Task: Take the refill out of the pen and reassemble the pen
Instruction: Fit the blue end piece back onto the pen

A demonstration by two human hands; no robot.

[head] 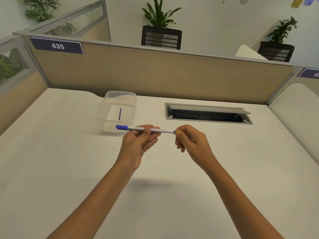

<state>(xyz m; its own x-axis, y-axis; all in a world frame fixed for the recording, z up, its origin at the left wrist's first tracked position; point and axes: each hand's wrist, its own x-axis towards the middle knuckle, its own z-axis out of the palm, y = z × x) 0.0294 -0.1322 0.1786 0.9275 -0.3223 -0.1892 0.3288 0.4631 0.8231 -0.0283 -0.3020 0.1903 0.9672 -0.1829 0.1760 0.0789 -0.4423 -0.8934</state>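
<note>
A white pen (165, 131) with a blue cap at its left end is held level above the desk. My left hand (138, 144) grips the barrel near its middle, fingers wrapped around it. My right hand (188, 140) pinches the small blue end piece at the pen's right tip between thumb and forefinger. A thin dark blue refill (120, 113) lies loose inside a clear plastic container (105, 107) just beyond the pen, apart from both hands.
The white desk (69, 161) is bounded by a tan partition (155, 71) at the back. An open grey cable hatch (207, 112) is set into the desk right of the container. Chairs and plants stand behind the partition.
</note>
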